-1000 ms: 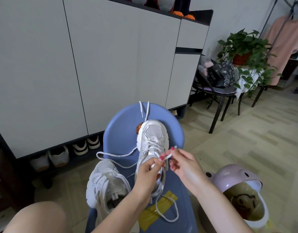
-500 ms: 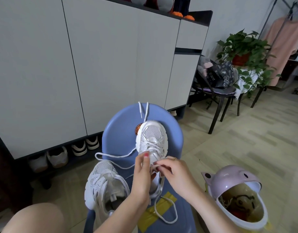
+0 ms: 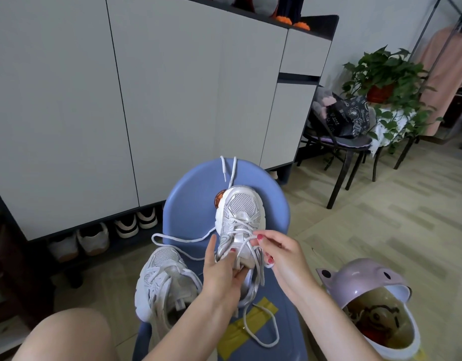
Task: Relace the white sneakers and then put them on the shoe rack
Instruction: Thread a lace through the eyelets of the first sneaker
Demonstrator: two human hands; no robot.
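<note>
Step in hand: relacing, approx. midway on one sneaker, which lies toe-away on the blue chair. Left hand grips the shoe at the tongue/collar, thumb curled on the upper, fingers under. Right hand pinches the lace between thumb and forefinger just beside the mid eyelets, other fingers loosely curled. Lower eyelets look crossed; upper ones not yet threaded, in my judgement. Loose lace trails left across the seat and loops below near yellow tape. Second sneaker sits at the seat's left front edge, touching the left forearm; laces slack, state unclear. Next move calls for: feeding the pinched end through the next eyelet w/ left hand steadying, then evening tension. Rack: open shelf under the cabinet at left, other shoes already in it, so a free slot is needed. Surroundings: pink bin at right, black chair w/ bag, plant. Obstructions: trailing lace may snag; person's knee is near the second shoe.
</note>
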